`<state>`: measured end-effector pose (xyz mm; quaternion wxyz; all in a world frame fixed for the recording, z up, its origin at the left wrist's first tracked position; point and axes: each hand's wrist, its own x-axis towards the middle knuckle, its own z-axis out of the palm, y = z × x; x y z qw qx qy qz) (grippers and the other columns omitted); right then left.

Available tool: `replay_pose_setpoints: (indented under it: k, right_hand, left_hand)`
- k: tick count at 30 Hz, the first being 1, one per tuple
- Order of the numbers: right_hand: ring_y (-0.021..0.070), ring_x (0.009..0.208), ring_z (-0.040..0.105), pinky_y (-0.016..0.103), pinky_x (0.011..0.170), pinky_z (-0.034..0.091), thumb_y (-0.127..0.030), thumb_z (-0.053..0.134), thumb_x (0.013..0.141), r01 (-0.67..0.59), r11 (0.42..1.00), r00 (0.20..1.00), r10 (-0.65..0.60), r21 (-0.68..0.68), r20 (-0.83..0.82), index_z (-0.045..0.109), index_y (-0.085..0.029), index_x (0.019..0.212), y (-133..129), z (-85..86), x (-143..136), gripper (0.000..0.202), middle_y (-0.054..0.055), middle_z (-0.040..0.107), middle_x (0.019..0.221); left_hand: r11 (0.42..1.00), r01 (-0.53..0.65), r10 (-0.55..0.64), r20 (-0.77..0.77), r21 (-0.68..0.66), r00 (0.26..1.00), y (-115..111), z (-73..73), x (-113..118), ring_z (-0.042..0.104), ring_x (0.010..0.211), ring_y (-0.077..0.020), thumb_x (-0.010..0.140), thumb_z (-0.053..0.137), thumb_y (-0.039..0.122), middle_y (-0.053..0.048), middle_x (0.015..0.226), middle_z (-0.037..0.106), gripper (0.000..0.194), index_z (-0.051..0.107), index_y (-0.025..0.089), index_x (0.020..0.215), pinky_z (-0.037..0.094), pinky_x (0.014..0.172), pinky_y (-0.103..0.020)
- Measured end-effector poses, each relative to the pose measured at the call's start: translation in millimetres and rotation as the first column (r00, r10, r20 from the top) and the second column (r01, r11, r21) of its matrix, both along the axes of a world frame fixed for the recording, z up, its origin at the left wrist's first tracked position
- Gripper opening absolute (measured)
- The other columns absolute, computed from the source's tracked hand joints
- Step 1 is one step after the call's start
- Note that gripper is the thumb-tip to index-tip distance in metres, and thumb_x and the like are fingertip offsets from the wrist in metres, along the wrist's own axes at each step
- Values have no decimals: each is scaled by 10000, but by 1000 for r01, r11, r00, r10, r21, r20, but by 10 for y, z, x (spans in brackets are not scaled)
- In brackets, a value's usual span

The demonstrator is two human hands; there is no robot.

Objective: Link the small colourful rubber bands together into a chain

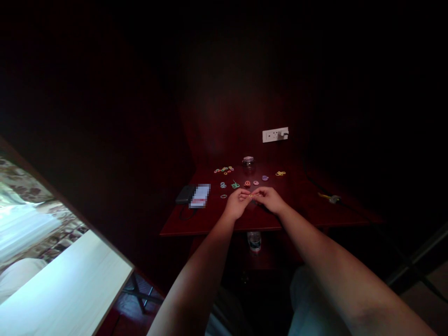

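Note:
My left hand (239, 202) and my right hand (270, 199) meet over the near part of the dark red desk (210, 225). Their fingertips pinch a small hair tie (250, 196) between them; its colour is hard to make out. Just beyond lie little groups of hair ties: orange (247, 184), pink (255, 183), purple (265, 178), green (235, 185) and blue (223, 185). A single multicoloured ring (223, 196) rests left of my left hand. Yellow hair ties (280, 173) sit at the far right, and a mixed scatter (224, 170) at the far left.
A clear jar with a lid (248, 163) stands at the back, below a wall socket (275, 135) with a plug. Leftward are a blurred-out phone (199, 195) and a black case (185, 194). A cable joint (334, 199) lies right. Under the desk is a bottle (254, 241).

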<state>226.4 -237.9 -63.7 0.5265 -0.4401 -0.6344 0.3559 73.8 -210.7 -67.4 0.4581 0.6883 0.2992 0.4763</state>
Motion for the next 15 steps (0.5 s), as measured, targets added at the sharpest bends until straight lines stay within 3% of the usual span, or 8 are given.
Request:
replay_pose_setpoints:
  k: [15]
  right_hand:
    - [98, 465, 484, 214, 463, 364, -385, 636, 654, 8, 1000, 1000, -8, 27, 14, 598, -133, 737, 6, -3, 6, 268, -14, 544, 510]
  left_hand:
    - [993, -80, 92, -134, 92, 987, 15, -34, 6, 557, 618, -107, 701, 609, 282, -53, 705, 628, 189, 613, 120, 798, 438, 592, -220]
